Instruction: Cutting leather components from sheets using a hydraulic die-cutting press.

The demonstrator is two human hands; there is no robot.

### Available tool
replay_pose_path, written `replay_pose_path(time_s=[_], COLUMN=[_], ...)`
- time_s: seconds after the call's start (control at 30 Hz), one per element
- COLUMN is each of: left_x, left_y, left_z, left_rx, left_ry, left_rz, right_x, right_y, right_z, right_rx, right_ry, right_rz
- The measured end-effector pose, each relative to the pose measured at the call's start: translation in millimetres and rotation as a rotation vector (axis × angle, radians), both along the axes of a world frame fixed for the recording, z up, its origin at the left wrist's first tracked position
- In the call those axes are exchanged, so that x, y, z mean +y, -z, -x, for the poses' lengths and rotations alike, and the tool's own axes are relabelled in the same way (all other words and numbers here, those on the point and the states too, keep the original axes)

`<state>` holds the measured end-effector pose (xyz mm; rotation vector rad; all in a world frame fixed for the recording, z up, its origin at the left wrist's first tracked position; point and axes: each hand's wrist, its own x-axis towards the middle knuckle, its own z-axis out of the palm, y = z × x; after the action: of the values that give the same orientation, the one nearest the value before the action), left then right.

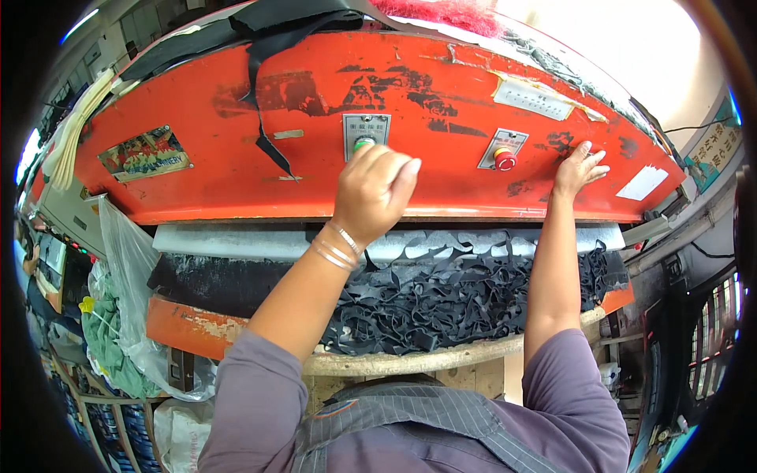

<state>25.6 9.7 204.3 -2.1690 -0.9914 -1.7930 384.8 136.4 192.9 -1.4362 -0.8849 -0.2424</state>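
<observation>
My left hand (377, 193) is curled closed just below a green button (363, 144) on a grey plate of the red machine panel (300, 181). Its knuckles reach the button's lower edge, and whether they press it cannot be told. Nothing shows in that hand. Farther right, my right hand (581, 170) rests against the panel with its fingers spread, holding nothing. Between the two hands sits a red stop button (505, 159). Below the panel, a heap of black strip scraps (441, 303) covers the machine's bed, under and between my forearms.
A pale slab (229, 240) lies along the panel's foot. A worn wooden edge (410, 361) borders the bed near my body. Black sheet material (300, 24) drapes over the machine's top. Clear plastic sheeting (130, 260) and green cloth (110, 335) hang at the left.
</observation>
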Motion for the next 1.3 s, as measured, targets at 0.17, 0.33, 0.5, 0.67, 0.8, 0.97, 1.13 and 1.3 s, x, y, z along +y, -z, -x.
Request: replay_pose_path(time_s=[0.17, 0.33, 0.5, 0.67, 0.8, 0.97, 1.13, 1.3], left_x=[-17, -127, -235, -249, -242, -221, -127, -52], left_y=[13, 74, 147, 157, 155, 139, 114, 139], left_z=[-10, 32, 61, 42, 47, 68, 76, 94], left_rx=[0.299, 0.286, 0.419, 0.32, 0.292, 0.325, 0.25, 0.256], left_ry=[-0.139, -0.08, -0.141, -0.35, -0.361, -0.219, -0.185, -0.265], left_rz=[0.168, 0.689, 1.067, 0.818, 0.816, 0.971, 1.02, 0.881], right_x=[-57, -216, -317, -326, -310, -220, -74, 5], right_y=[4, 63, 111, 131, 128, 75, 76, 99], right_z=[-23, 59, 148, 183, 184, 196, 281, 359], right_rx=[0.058, -0.455, -1.047, -1.116, -1.149, -1.252, -1.471, -1.84], right_ry=[-0.258, -0.881, -1.477, -1.249, -1.279, -1.809, -1.462, -1.641], right_rz=[-0.078, 0.554, 0.534, 0.546, 0.578, 0.79, 0.06, -0.12])
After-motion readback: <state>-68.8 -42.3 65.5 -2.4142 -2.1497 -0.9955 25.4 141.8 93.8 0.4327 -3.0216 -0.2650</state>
